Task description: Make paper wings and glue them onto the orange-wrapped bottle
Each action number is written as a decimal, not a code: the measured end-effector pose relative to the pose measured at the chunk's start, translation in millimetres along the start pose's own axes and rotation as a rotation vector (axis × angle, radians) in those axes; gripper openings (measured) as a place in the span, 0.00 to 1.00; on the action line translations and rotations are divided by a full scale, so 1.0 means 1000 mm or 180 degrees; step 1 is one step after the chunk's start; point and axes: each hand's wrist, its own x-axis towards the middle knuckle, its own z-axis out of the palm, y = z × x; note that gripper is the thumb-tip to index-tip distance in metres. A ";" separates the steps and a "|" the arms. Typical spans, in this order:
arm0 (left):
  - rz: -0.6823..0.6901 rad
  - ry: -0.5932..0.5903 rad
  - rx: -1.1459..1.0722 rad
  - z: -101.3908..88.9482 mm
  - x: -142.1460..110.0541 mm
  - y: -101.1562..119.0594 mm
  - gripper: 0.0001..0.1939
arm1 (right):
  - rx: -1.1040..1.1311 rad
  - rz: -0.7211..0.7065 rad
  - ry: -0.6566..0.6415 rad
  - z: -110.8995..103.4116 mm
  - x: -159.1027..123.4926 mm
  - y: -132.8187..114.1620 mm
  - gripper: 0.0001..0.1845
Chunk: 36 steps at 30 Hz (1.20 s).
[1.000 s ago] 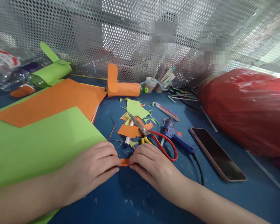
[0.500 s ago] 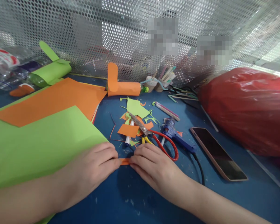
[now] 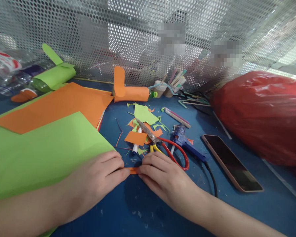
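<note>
A small orange paper piece (image 3: 133, 170) lies on the blue table (image 3: 143, 210) near the front, between my two hands. My left hand (image 3: 98, 179) pinches its left end, fingers pressed together, resting on the edge of a large green paper sheet (image 3: 39, 154). On the right end my right hand (image 3: 160, 174) presses with closed fingers. Most of the piece is hidden under my fingertips. Red-handled scissors (image 3: 162, 144) lie just beyond my right hand.
An orange sheet (image 3: 56, 107) lies behind the green one. Paper scraps (image 3: 143, 115), a blue glue gun (image 3: 185, 143), a phone (image 3: 232, 163), a red plastic bag (image 3: 261, 115), paper-wrapped bottles (image 3: 130, 92) and a perforated metal screen (image 3: 88, 33) surround the work spot.
Both hands have stayed on the orange piece; my fingertips have closed in slightly, so less of the piece shows between them.
</note>
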 end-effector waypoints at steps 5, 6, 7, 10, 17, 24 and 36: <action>-0.0229 0.0001 -0.0327 -0.001 0.008 0.000 0.14 | 0.0090 0.0095 -0.0006 0.003 -0.002 0.003 0.09; -0.0309 -0.0008 -0.0394 -0.001 0.009 0.000 0.14 | 0.0112 0.0129 0.0006 0.004 -0.002 0.003 0.08; -0.0367 -0.0010 -0.0433 -0.001 0.010 0.000 0.14 | 0.0137 0.0168 0.0020 0.005 -0.002 0.004 0.08; -0.0321 -0.0045 -0.0330 -0.001 0.010 0.001 0.14 | 0.0231 0.0249 0.0064 0.007 -0.003 0.006 0.07; 0.0222 -0.0081 0.0298 -0.004 0.006 0.004 0.18 | 0.0250 0.0305 0.0099 0.007 -0.001 0.004 0.08; -0.0518 0.0023 -0.0587 0.001 0.012 0.001 0.10 | 0.0032 0.0355 0.0067 0.006 0.000 0.000 0.09; -0.0015 0.0053 0.0018 0.000 0.007 -0.001 0.13 | -0.0061 0.0253 0.0031 0.005 0.001 0.001 0.09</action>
